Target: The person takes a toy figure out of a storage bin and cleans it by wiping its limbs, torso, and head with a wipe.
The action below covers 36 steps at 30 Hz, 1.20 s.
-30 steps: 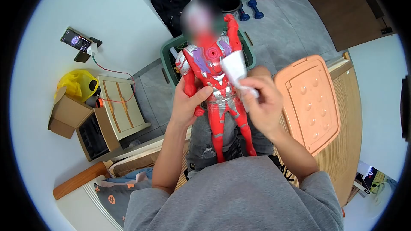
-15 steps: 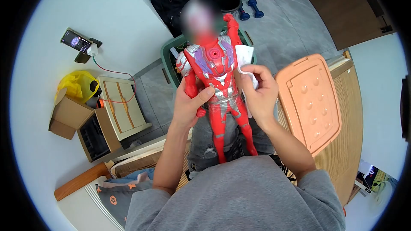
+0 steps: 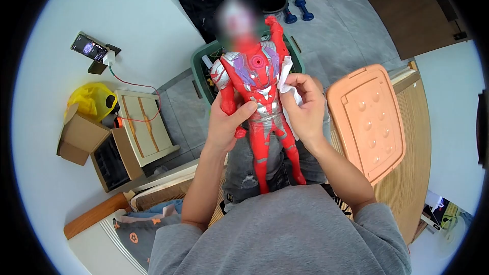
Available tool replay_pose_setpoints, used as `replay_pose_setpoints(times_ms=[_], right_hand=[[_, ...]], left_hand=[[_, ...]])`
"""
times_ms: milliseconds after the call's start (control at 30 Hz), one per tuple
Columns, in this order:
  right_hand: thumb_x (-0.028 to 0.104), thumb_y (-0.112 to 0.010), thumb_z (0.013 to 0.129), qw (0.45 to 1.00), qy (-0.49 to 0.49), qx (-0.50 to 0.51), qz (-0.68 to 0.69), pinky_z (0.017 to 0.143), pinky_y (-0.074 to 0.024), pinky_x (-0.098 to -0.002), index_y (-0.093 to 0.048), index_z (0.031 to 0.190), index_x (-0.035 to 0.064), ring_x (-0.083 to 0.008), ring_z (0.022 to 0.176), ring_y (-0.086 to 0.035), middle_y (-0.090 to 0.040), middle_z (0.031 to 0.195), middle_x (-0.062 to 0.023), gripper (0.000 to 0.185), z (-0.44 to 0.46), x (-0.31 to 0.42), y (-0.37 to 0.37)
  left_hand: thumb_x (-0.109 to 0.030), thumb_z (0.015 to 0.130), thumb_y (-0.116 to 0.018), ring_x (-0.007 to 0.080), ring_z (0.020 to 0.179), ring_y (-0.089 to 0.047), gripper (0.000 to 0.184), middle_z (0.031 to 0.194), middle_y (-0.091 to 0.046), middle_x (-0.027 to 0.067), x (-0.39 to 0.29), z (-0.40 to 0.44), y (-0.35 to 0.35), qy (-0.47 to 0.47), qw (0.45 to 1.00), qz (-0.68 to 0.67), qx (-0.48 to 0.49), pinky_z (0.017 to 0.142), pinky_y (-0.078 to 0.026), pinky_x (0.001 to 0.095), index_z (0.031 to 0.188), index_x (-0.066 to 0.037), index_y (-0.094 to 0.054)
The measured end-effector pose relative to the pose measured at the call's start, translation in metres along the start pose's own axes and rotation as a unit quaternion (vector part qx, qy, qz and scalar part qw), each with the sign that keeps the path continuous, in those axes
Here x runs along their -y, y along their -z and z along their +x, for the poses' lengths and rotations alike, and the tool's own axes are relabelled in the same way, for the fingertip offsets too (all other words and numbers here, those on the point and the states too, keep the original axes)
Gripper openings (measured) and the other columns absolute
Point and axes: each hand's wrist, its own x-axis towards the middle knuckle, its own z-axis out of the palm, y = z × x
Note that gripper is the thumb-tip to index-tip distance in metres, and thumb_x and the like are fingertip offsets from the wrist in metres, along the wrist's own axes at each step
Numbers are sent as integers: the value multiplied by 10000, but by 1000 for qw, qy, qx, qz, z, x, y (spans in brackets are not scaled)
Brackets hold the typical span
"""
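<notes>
A red, silver and purple toy action figure (image 3: 259, 76) lies face up above my lap, its head blurred and its feet toward me. One of its arms is raised; clear tape seems to wrap its waist. My left hand (image 3: 228, 122) is closed round the figure's side at the waist, thumb on the front. My right hand (image 3: 305, 107) pinches a white wipe (image 3: 286, 74) against the figure's other side, below the raised arm. Part of the wipe hangs down behind my fingers.
Beyond the figure stands a green bin (image 3: 201, 61) with mixed items inside. An orange lid (image 3: 367, 122) rests on the mat at right. A backpack (image 3: 204, 0), black bucket (image 3: 271, 1) and blue dumbbells (image 3: 304, 10) are farther off. At left are a cardboard box (image 3: 84, 135) and a small cabinet (image 3: 147, 125).
My right hand has shifted slightly left and upward with the wipe, whose upper end is now narrower and more folded. My left hand and the figure have barely moved.
</notes>
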Motion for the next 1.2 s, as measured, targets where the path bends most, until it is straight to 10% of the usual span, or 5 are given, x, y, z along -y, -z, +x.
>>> replay_pose_setpoints(times_ms=[633, 800, 1200], right_hand=[[-44, -687, 796, 997, -44, 58, 33, 746, -472, -246, -536, 1034, 16, -77, 870, -557, -573, 947, -14, 288, -2, 8, 3], [-34, -723, 748, 940, 267, 1, -211, 699, -499, -260, -687, 1047, 36, -144, 807, -600, -605, 969, -83, 309, -13, 5, 2], [-35, -744, 686, 912, 314, 36, -263, 712, -518, -305, -733, 973, 58, -206, 852, -648, -633, 972, -88, 302, -7, 18, -4]], left_hand=[[-98, 849, -750, 148, 1005, -616, 557, 1158, -623, 72, 5, -2, 3, 5, 1000, 5, 5, 849, -517, 302, 1324, -27, -466], [-94, 851, -747, 143, 983, -622, 554, 1147, -627, 68, 4, -2, 3, 12, 1000, -3, 7, 820, -529, 293, 1327, -38, -467], [-83, 882, -694, 164, 1062, -609, 522, 1213, -607, 71, 15, -7, 16, 23, 997, -69, 11, 914, -505, 326, 1344, -31, -458]])
